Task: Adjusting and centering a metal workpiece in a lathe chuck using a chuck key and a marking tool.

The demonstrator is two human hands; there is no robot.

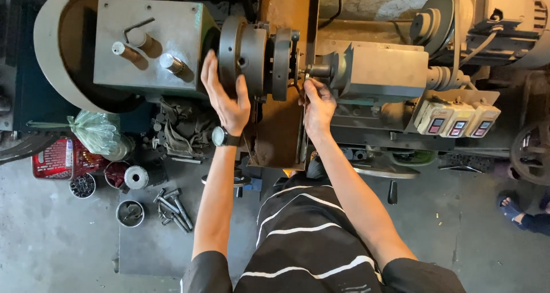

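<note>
The left hand (228, 95) lies spread flat against the lathe's round chuck (243, 55), fingers apart, seemingly to steady it or stop it turning. The right hand (317, 101) pinches shut on a small metal piece (305, 75) at the chuck's face, beside the grey tailstock (381, 72). Sockets and bolts (172, 207) lie on the floor below.
</note>
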